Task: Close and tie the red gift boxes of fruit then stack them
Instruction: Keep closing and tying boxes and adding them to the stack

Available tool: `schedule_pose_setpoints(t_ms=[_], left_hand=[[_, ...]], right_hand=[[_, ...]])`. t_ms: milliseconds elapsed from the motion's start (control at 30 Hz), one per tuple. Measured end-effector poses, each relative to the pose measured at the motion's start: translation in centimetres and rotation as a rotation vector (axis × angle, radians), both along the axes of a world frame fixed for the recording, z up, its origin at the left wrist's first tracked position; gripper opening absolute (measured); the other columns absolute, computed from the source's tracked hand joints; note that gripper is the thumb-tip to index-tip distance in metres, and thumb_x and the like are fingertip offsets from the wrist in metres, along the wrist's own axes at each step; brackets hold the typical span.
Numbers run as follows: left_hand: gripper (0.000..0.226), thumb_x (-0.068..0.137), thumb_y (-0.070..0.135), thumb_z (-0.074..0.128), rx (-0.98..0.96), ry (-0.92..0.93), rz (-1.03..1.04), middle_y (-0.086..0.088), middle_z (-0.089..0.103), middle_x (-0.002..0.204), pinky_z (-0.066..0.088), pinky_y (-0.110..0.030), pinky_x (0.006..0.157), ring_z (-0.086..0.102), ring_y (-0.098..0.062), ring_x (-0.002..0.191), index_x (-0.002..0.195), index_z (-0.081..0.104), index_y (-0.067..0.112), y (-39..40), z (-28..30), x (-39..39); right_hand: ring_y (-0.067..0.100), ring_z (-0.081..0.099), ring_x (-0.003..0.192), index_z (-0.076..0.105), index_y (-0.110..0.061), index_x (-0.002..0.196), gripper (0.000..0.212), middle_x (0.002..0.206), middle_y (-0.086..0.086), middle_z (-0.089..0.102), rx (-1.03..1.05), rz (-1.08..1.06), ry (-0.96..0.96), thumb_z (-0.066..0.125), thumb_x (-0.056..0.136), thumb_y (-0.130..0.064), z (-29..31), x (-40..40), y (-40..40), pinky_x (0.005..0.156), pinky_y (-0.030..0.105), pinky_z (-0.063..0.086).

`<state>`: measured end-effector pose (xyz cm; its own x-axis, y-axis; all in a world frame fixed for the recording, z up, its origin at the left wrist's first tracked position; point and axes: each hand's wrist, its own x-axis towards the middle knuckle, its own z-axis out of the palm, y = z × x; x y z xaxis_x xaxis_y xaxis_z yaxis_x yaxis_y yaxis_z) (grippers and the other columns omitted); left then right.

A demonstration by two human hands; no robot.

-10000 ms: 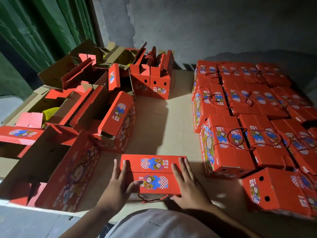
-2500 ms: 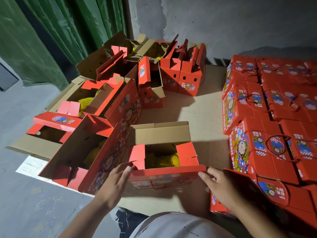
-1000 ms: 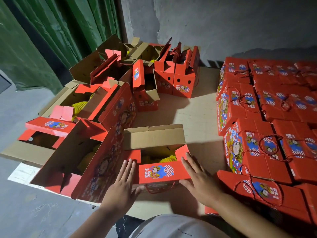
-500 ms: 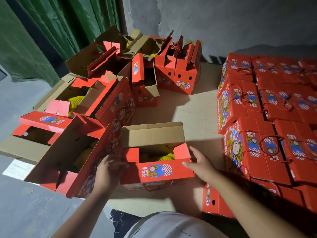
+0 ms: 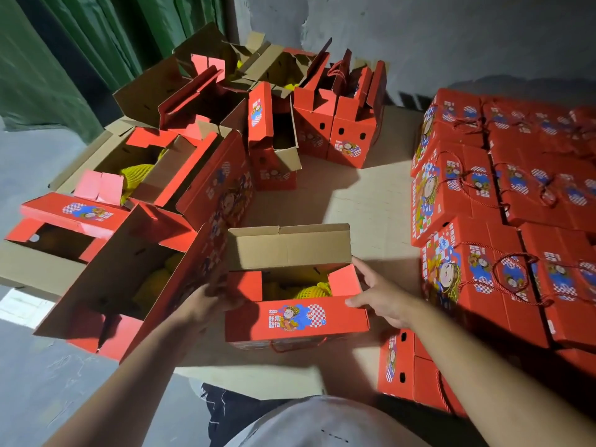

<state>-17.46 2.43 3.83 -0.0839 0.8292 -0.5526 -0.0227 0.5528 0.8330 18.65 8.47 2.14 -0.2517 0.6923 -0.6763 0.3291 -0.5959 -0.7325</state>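
Flap-folding is the step in hand, judging by how the open box (image 5: 296,285) sits at six o'clock of the cardboard sheet (image 5: 364,204), right in front of the person. Its near red flap (image 5: 296,319) already lies folded down over the front, printed face up. The far brown flap (image 5: 288,250) stands upright at twelve o'clock of the opening, and two small red side flaps stand at nine and three. Yellow netted fruit (image 5: 314,290) shows inside.

The left hand (image 5: 209,301) is at the box's nine o'clock corner, fingers curled about the edge by the side flap; it seems to grip there, though shadow blurs exactly what it holds. The right hand (image 5: 379,300) is at three o'clock, fingers fairly straight, thumb touching the end of the near flap and fingertips reaching toward the right side flap (image 5: 343,280); it clasps nothing.

The next move probably calls for pressing both side flaps inward, then bringing the far flap down to meet the near one, so that the red cord (image 5: 298,345) hanging below the front can be tied.

Closed, tied boxes (image 5: 503,221) lie packed together from one to four o'clock; boxes not yet closed (image 5: 180,175) crowd nine to twelve.
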Motion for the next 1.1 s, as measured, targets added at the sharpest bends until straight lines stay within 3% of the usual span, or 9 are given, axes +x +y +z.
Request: schedule_pose_setpoints(t_ms=[100, 233, 333, 467, 600, 733, 867, 1000, 1100], left_hand=[[0.071, 0.082, -0.016, 0.073, 0.126, 0.134, -0.081, -0.017, 0.065, 0.12, 0.053, -0.051, 0.097, 0.065, -0.037, 0.108, 0.141, 0.051, 0.017, -0.5, -0.1, -0.1], [0.067, 0.076, -0.003, 0.077, 0.401, 0.634, -0.26, 0.017, 0.065, 0.12, 0.052, -0.023, 0.078, 0.065, -0.007, 0.102, 0.122, 0.056, 0.041, -1.8, -0.6, -0.6], [0.064, 0.075, 0.021, 0.088, 0.578, 0.921, -0.451, 0.011, 0.041, 0.147, 0.042, -0.026, 0.102, 0.047, -0.014, 0.132, 0.126, 0.054, 0.035, -2.5, -1.3, -1.1], [0.08, 0.081, 0.075, 0.066, 0.573, 0.899, -0.611, 0.007, 0.02, 0.166, 0.027, -0.026, 0.118, 0.024, -0.009, 0.15, 0.136, 0.045, 0.021, -2.2, -1.7, -1.0], [0.082, 0.091, 0.08, 0.036, 0.565, 0.99, -0.658, 0.003, 0.027, 0.162, 0.028, -0.029, 0.121, 0.025, -0.016, 0.149, 0.15, 0.031, 0.023, -0.6, -1.5, 0.5], [0.074, 0.096, 0.074, 0.03, 0.511, 1.154, -0.738, 0.001, 0.029, 0.155, 0.052, -0.045, 0.103, 0.024, -0.027, 0.142, 0.159, -0.001, 0.049, 0.5, -1.5, 1.8], [0.07, 0.097, 0.071, 0.023, 0.474, 1.189, -0.735, -0.004, 0.032, 0.151, 0.058, -0.048, 0.091, 0.025, -0.031, 0.141, 0.157, -0.006, 0.052, 0.5, -1.8, 2.4], [0.068, 0.098, 0.074, 0.015, 0.468, 1.187, -0.694, -0.005, 0.029, 0.155, 0.055, -0.049, 0.097, 0.023, -0.032, 0.142, 0.158, -0.006, 0.05, -0.2, -2.4, 2.8], [0.068, 0.097, 0.077, 0.012, 0.443, 1.127, -0.717, 0.0, 0.009, 0.168, 0.035, -0.052, 0.118, 0.01, -0.036, 0.152, 0.155, -0.013, 0.053, -0.5, -2.8, 2.7]], right_hand=[[0.01, 0.064, 0.116, 0.041, -0.047, 0.149, 0.091, 0.141, -0.007, 0.059, 0.124, -0.056, 0.013, 0.075, 0.085, 0.008, 0.2, -0.1, -1.2, 0.082, 0.031, 0.059], [0.003, 0.058, 0.127, 0.055, -0.05, 0.136, 0.083, 0.138, -0.008, 0.06, 0.399, 0.019, -0.044, 0.074, 0.081, 0.009, 1.0, -0.4, -2.9, 0.096, 0.02, 0.051], [-0.011, 0.022, 0.147, 0.044, -0.045, 0.149, 0.088, 0.165, -0.009, 0.026, 0.572, 0.231, -0.242, 0.086, 0.077, -0.017, 1.2, -0.4, -4.0, 0.119, 0.012, 0.022], [0.001, -0.002, 0.155, 0.031, -0.046, 0.15, 0.09, 0.168, -0.021, -0.012, 0.661, 0.452, -0.527, 0.074, 0.074, -0.068, 1.2, -0.3, -4.1, 0.122, 0.03, 0.019], [0.014, 0.006, 0.158, 0.039, -0.029, 0.137, 0.06, 0.17, -0.009, 0.001, 0.853, 0.55, -0.698, 0.059, 0.091, -0.063, 1.5, -2.0, -2.4, 0.124, 0.046, 0.022], [0.024, 0.028, 0.149, 0.032, -0.026, 0.156, 0.068, 0.158, 0.003, 0.032, 0.97, 0.649, -0.849, 0.05, 0.099, -0.056, 1.2, -3.4, -1.4, 0.122, 0.041, 0.026], [0.027, 0.032, 0.14, 0.018, -0.031, 0.162, 0.069, 0.149, 0.008, 0.032, 1.02, 0.677, -0.897, 0.045, 0.102, -0.053, 0.9, -3.9, -1.5, 0.119, 0.041, 0.034], [0.031, 0.006, 0.156, 0.003, -0.037, 0.162, 0.067, 0.164, 0.009, 0.014, 0.96, 0.649, -0.871, 0.034, 0.105, -0.053, -0.1, -3.8, -2.6, 0.123, 0.045, 0.027], [0.021, -0.025, 0.155, -0.009, -0.042, 0.161, 0.071, 0.171, 0.001, -0.014, 0.915, 0.632, -0.845, 0.025, 0.102, -0.062, -0.7, -3.8, -3.3, 0.126, 0.042, 0.015]])
